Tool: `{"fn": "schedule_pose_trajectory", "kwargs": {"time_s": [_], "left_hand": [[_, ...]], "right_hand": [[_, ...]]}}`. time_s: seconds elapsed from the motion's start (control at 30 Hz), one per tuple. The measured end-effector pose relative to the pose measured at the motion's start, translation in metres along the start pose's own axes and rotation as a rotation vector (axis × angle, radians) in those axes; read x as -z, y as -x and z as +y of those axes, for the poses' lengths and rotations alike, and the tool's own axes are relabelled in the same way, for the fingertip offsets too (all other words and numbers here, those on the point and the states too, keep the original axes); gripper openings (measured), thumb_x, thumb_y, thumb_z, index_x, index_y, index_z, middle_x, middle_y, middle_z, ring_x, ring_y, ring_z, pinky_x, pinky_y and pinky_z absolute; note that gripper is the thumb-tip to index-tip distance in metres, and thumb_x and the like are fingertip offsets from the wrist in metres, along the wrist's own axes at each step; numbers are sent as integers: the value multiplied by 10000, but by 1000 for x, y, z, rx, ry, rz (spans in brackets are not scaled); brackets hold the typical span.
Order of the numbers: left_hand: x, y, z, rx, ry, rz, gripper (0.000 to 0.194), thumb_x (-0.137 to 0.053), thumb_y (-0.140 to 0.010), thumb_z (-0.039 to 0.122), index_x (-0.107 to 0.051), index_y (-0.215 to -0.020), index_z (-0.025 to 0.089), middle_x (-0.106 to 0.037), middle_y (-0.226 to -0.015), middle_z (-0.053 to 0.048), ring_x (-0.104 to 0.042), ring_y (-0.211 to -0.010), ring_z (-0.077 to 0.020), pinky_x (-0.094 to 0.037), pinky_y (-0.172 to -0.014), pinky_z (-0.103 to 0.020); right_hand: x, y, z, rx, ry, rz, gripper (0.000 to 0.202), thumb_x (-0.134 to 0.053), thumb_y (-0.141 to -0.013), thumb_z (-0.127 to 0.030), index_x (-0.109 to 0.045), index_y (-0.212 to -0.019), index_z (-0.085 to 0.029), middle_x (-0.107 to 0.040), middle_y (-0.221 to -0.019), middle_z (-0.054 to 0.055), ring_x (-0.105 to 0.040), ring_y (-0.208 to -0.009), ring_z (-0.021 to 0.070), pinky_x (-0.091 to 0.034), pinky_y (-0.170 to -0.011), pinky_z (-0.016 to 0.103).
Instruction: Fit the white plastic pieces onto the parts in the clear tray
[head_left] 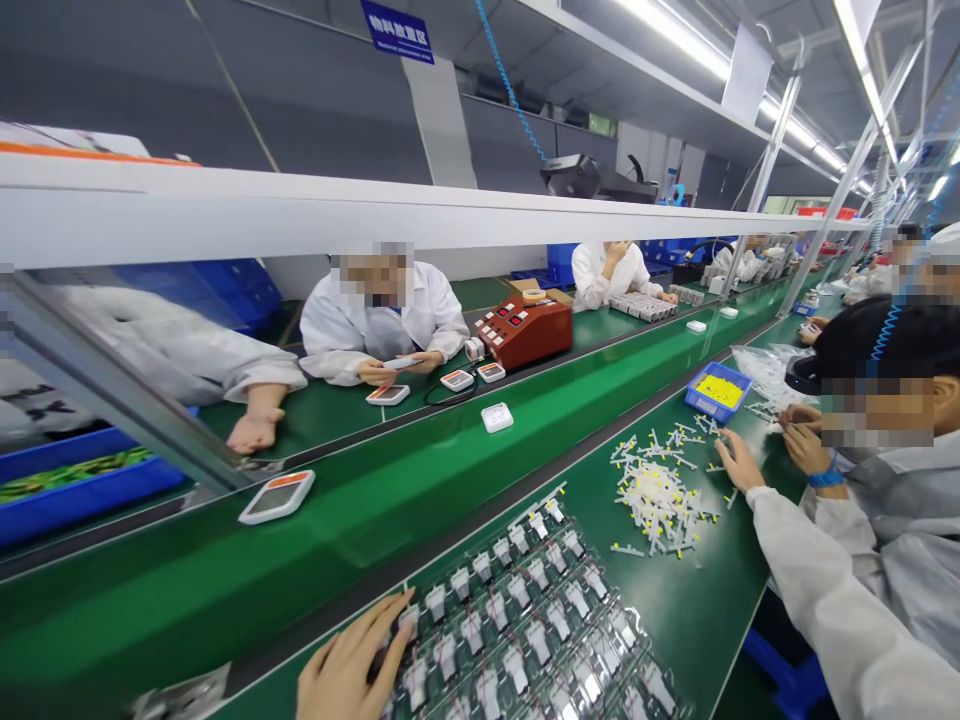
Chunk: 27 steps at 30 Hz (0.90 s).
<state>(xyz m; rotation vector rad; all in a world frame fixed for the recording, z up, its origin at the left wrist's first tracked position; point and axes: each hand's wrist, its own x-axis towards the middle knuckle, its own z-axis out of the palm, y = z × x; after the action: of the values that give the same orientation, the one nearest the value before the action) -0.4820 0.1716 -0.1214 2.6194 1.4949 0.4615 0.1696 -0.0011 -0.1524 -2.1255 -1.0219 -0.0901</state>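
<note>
At the bottom, my left hand (352,660) rests at the left edge of a clear plastic tray (630,610) filled with rows of small white-and-grey parts with thin red wires. Its fingers are stretched and apart, touching the first parts. My right hand (741,462) reaches in from the right with fingers extended and apart, beside a loose pile of white sticks with yellow tips (660,500). Nothing is plainly held in it. Just beyond that hand stands a blue bin (718,390) of small yellow pieces.
A green conveyor (420,450) carries white devices, including one with an orange stripe (277,497). A co-worker in a black cap (862,340) sits close on the right, hands near plastic bags (776,375). More people and a red box (525,330) are across the belt.
</note>
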Motion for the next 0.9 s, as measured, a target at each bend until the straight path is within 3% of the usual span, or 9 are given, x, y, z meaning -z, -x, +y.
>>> {"fn": "schedule_pose_trajectory", "kwargs": {"time_s": [0.07, 0.17, 0.3, 0.47, 0.57, 0.7, 0.9], "left_hand": [[-1, -1, -1, -3, 8, 6, 442, -400, -877, 462, -610, -1240, 323, -630, -1285, -4, -576, -1186, -244, -408, -976, -402], [-4, -1, -4, -2, 6, 3, 430, -409, -880, 467, -608, -1240, 343, -624, -1292, 3, -574, -1191, -242, -407, -979, -413], [-9, 2, -7, 4, -8, 33, 405, -414, -898, 459, -592, -1251, 369, -613, -1307, 11, -565, -1205, -248, -410, -983, -446], [-17, 1, -8, -41, 8, 94, 377, -424, -914, 421, -594, -1247, 374, -630, -1283, 3, -583, -1182, -243, -445, -954, -441], [-15, -2, -3, -22, 27, 113, 365, -437, -924, 402, -586, -1255, 370, -630, -1280, -6, -587, -1168, -242, -446, -954, -443], [-1, -1, 15, 0, 91, 92, 360, -409, -947, 352, -569, -1268, 327, -623, -1276, -47, -564, -1175, -231, -384, -1007, -474], [19, -1, 26, 17, 191, 112, 336, -426, -933, 276, -558, -1242, 277, -628, -1225, -72, -548, -1161, -228, -323, -1028, -493]], "right_hand": [[-6, -21, 16, -1, -42, -31, 588, -322, -897, -555, -518, -1283, -157, -544, -1343, 139, -517, -1229, 256, -380, -1059, 387], [-20, -48, 24, 2, -89, -46, 586, -350, -862, -583, -544, -1255, -193, -555, -1339, 114, -527, -1218, 251, -406, -1038, 377], [-35, -75, 23, 15, -136, -72, 622, -458, -762, -634, -617, -1167, -188, -596, -1288, 115, -533, -1205, 283, -433, -1007, 389], [-38, -94, 14, -6, -188, -82, 630, -584, -625, -645, -703, -1015, -165, -697, -1097, 133, -647, -989, 330, -506, -868, 437], [-40, -93, 8, 16, -240, -131, 560, -549, -653, -633, -733, -914, -174, -736, -977, 108, -672, -939, 318, -511, -862, 415], [-56, -74, -9, 52, -346, -266, 517, -571, -652, -614, -751, -944, -227, -730, -1058, 67, -645, -1051, 338, -501, -915, 409], [-79, -39, -54, 184, -345, -374, 436, -585, -659, -646, -759, -948, -369, -730, -1045, 77, -661, -985, 392, -564, -745, 494]]}}
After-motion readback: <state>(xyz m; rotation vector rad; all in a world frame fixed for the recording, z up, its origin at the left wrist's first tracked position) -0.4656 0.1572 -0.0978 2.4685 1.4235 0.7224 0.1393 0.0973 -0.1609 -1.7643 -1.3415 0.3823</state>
